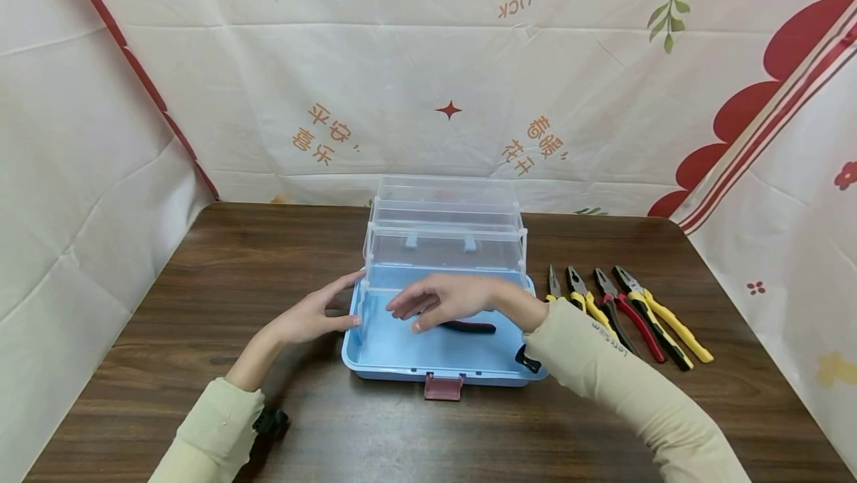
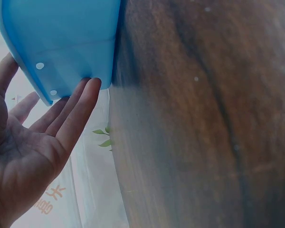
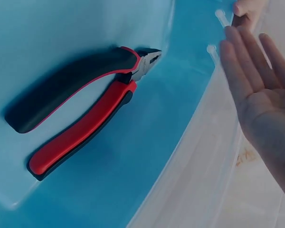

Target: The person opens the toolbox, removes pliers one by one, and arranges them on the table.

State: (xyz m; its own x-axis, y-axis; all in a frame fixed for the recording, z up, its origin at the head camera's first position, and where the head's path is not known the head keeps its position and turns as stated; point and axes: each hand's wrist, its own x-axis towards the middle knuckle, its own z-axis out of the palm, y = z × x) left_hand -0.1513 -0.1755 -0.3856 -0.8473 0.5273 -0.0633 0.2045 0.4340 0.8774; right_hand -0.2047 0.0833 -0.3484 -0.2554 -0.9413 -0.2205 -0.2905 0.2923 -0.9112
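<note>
A light blue toolbox (image 1: pixel 402 353) with raised clear trays (image 1: pixel 445 219) stands on the table. Inside it lies a pair of pliers (image 3: pixel 80 99) with black and red handles, partly hidden by my right hand in the head view. My right hand (image 1: pixel 455 297) hovers over the box, fingers extended and holding nothing; the right wrist view shows the pliers apart from that hand. At the box's left side is my left hand (image 1: pixel 311 315), its fingers (image 2: pixel 78 111) stretched out against the outer wall, thumb near the front of that side.
Several pliers with yellow or red handles (image 1: pixel 629 319) lie side by side on the brown wooden table (image 1: pixel 281 245), right of the box. A dark pink latch (image 1: pixel 443 386) hangs at the box's front. Behind the table hangs a printed white cloth (image 1: pixel 415 66).
</note>
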